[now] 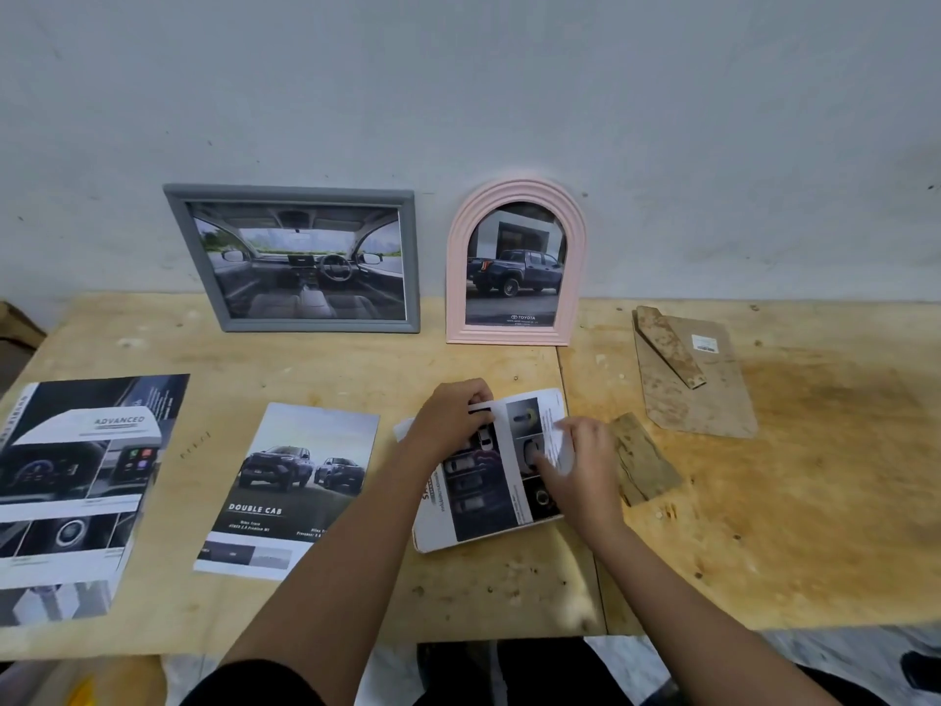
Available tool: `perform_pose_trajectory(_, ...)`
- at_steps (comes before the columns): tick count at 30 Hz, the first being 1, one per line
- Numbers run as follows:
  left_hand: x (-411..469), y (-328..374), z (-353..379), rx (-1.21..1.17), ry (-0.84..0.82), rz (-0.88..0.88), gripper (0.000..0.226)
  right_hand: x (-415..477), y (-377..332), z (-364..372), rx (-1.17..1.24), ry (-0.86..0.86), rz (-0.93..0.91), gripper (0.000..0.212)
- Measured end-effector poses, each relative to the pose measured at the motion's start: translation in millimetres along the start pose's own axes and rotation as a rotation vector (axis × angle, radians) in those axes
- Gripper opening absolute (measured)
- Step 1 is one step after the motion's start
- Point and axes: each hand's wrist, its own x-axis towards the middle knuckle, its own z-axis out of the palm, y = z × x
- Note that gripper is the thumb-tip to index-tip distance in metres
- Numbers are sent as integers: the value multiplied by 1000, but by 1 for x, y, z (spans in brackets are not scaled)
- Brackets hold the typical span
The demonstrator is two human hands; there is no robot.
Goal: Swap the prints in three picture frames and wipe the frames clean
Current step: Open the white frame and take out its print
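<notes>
Centrally, left hand (448, 420) pinches the print (483, 494); right hand (585, 463) presses it, fingers straight. A backing board (644, 458) lies just beside

Bare table (825, 512) lies open right of the backing board (713, 405); grey frame (300, 262) and pink frame (516, 262) stand against the wall (713, 119).

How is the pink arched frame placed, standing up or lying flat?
Standing up. The pink arched frame rests on its bottom edge on the table, against the wall, showing a truck print.
</notes>
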Motion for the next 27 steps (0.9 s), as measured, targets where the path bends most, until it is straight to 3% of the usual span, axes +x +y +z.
perform_pose_trajectory(3,-1,2,-2,20,-8,52,8,13,-2,-6,211,-18,225,60)
perform_pose_trajectory(5,-1,1,-3,45,-7,58,6,20,-3,-8,358,-125,307,50)
perform_pose_trajectory(8,-3,1,-4,74,1,28,14,22,-3,-11,386,-165,302,31)
perform_pose_trajectory(13,-8,-2,2,156,5,-4,33,20,-6,-12,346,-176,302,30)
perform_pose_trajectory(18,-16,-3,8,210,41,47,36,14,-2,-11,285,-210,264,43)
perform_pose_trajectory(20,-19,-2,10,222,72,78,33,13,0,-10,254,-193,249,38)
perform_pose_trajectory(23,-26,6,11,184,76,73,26,10,2,-10,287,-163,271,9)
perform_pose_trajectory(27,-37,20,2,136,32,9,25,10,-1,-17,371,-142,279,21)
